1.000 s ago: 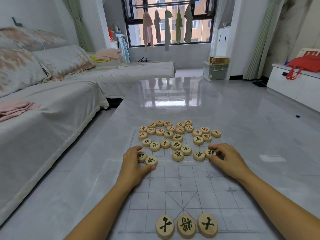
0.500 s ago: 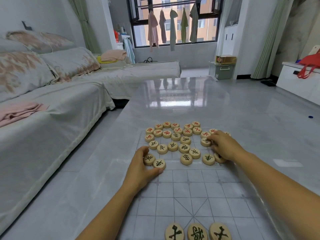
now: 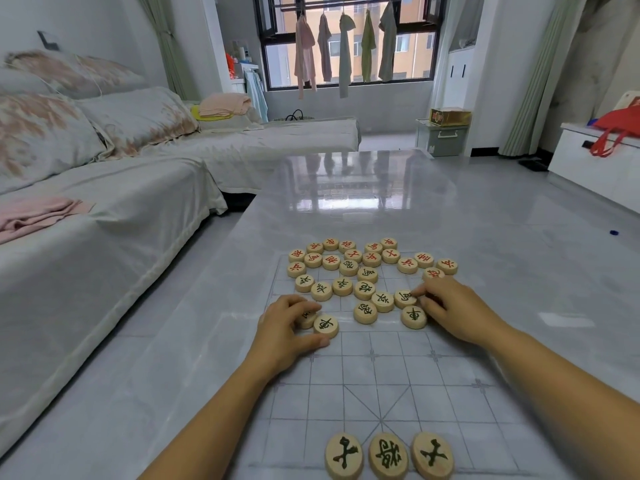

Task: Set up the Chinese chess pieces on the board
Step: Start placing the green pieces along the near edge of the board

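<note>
Three black discs [image 3: 388,455] stand in a row at the near edge of the Chinese chess board [image 3: 381,379], a thin gridded sheet on a glossy table [image 3: 346,202]. Farther up, the left hand [image 3: 287,329] curls over two pieces, its fingers covering a half-hidden disc [image 3: 306,320] and its thumb pressed to the near rim of the left chariot disc [image 3: 326,325]. Across the grid, the right hand [image 3: 453,310] is bent at the knuckles, one fingertip against the black horse disc [image 3: 404,298]. The right chariot disc [image 3: 414,317] lies just beside it. The thumb is hidden, so a pinch cannot be told from a nudge. Beyond lies the unsorted heap [image 3: 349,268], black discs touching red ones. The likely risks: two pieces drawn at once could slip apart on the slick sheet, and a wrist brushing the crowded heap could scatter its neighbours or drag the board askew under the placed row. A sofa [image 3: 104,209] flanks the table.
</note>
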A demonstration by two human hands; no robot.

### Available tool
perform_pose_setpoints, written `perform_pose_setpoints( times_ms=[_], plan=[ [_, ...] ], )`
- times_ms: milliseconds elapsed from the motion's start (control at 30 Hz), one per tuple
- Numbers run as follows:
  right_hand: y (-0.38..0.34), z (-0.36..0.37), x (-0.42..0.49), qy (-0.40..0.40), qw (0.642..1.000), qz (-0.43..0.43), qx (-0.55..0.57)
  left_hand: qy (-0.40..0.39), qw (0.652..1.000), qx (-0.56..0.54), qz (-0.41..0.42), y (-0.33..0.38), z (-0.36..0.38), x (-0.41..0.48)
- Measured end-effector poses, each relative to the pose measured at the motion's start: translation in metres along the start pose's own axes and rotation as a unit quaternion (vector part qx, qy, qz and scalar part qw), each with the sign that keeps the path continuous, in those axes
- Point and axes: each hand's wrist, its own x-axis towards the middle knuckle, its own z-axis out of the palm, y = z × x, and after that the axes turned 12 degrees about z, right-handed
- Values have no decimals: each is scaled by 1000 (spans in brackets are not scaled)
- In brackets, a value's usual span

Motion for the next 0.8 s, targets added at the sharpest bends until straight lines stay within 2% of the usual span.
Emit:
perform_pose_setpoints(
  times_ms=[67,167,300,367,567,700,800],
  plan=[
    [5,0,-6,11,1000,-12,-1,-7,1000,19,10,1,1,0],
    [19,1,-13,46,998,22,40,-11,999,37,19,2,1,-1],
    [32,4,-21,99,970,108,193,3,999,35,13,1,3,0],
    [34,4,-21,106,959,120,234,20,999,25,-2,1,3,1],
    [33,9,-21,63,986,63,139,30,999,26,-4,1,5,0],
    [32,10,-20,62,995,58,50,18,999,42,5,1,5,0],
    [31,10,-20,62,996,54,26,12,999,49,6,0,5,-1]
  ],
)
